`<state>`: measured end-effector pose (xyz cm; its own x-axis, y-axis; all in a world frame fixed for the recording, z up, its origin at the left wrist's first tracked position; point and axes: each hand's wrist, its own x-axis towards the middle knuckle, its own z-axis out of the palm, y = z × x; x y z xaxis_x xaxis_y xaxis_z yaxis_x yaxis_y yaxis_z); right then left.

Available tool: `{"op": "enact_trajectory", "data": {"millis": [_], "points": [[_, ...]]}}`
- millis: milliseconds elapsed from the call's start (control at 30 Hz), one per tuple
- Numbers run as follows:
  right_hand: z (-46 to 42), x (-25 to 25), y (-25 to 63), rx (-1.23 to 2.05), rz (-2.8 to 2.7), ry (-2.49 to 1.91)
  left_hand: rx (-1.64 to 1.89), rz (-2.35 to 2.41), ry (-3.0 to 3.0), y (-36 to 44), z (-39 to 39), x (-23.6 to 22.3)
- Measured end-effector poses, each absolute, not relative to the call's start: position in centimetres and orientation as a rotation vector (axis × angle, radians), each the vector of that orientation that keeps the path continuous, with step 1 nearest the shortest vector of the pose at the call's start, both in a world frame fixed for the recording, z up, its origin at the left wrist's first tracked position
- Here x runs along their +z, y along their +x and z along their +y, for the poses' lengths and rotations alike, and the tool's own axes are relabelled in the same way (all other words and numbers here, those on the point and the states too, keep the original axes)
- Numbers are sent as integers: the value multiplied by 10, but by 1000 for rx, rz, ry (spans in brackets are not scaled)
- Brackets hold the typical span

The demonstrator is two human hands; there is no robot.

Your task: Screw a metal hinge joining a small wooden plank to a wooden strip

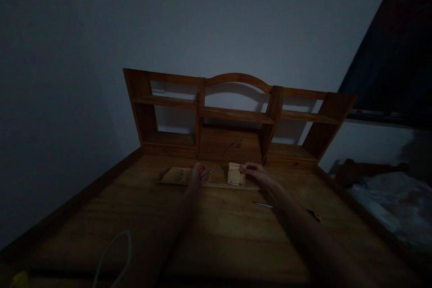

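At the back of the wooden desk, my right hand [254, 170] grips the right edge of a small pale-brown piece [235, 174], stood up toward me; dim light hides whether it is wood or card. My left hand [198, 173] is curled closed, its fingertips pressed together, over a long flat pale board [176, 175] with dark marks. What those fingers hold, if anything, is too small to make out. The board runs behind the left hand toward the small piece. Nearer to me, below the right forearm, lies a screwdriver's metal shaft [263, 204].
A wooden shelf unit [236, 114] with several compartments stands along the desk's back. A black-and-yellow handle [314, 215] lies right of my right forearm. At front left, a white cable loop [130, 249] rises near a yellow object [20, 279]. Bedding [394, 200] is at far right.
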<state>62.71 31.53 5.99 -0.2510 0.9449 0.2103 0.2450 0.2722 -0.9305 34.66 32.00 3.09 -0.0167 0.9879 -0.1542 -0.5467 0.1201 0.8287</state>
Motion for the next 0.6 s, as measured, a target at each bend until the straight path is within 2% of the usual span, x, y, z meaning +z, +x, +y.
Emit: {"op": "enact_trajectory", "data": {"millis": [200,467,600], "points": [[267,68,637,971,-1750,-1045,1360,936,627,348,316,33],[215,41,638,532,-2026,-961,1332,989,723,354,304,38],[212,29,639,442,-2116,-1036,1273,1016,871,360,303,42]]}}
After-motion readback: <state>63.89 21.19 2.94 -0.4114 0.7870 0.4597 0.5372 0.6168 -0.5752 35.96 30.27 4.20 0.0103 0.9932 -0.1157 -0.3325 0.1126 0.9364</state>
